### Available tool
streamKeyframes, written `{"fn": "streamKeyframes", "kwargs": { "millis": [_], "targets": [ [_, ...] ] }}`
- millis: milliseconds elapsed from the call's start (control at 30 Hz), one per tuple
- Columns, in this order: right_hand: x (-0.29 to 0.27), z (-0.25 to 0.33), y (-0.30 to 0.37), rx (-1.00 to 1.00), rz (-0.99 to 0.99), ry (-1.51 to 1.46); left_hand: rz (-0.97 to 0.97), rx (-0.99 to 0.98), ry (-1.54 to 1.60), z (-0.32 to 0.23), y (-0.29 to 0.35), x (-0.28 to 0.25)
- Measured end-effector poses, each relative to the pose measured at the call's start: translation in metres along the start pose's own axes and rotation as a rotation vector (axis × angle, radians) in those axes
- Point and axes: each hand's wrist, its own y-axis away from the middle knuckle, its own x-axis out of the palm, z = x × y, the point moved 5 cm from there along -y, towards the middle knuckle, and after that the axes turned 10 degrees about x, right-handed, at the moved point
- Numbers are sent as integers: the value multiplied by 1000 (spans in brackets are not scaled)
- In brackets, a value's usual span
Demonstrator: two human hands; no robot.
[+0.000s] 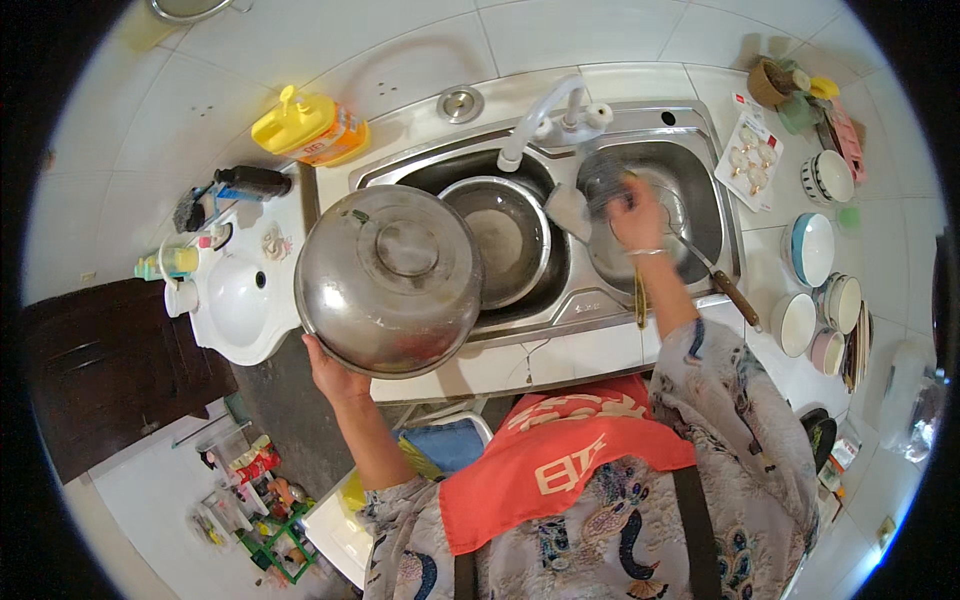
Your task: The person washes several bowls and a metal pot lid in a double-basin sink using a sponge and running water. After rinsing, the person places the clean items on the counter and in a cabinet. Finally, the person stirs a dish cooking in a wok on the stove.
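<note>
My left hand (pixel 338 372) grips the rim of a large steel basin (pixel 420 300), tilted with its round underside up. A small green scrap sticks to that underside. Behind it, a second steel basin (pixel 500 215) holding cloudy liquid sits in the left sink bowl, under the white tap (pixel 512 155). My right hand (pixel 637 215) is over the right sink bowl (pixel 700 215), fingers curled around something I cannot make out; a grey blur shows beside them. A whitish cloth or sponge (pixel 570 212) lies near the divider. A wooden-handled utensil (pixel 735 298) rests across the right bowl's front edge.
At the back left stands a yellow jug (pixel 315 130), with a drain strainer (pixel 460 104) to its right. A small white washbasin (pixel 240 300) is at left. Several bowls (pixel 812 248) and chopsticks (pixel 856 350) line the right counter, near a white card pack (pixel 748 160).
</note>
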Motion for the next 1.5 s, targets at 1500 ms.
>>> {"fn": "streamKeyframes", "kwargs": {
  "millis": [1500],
  "targets": [
    [269,-54,95,-238,269,885,-94,156,-211,16,-4,-53]
  ]
}}
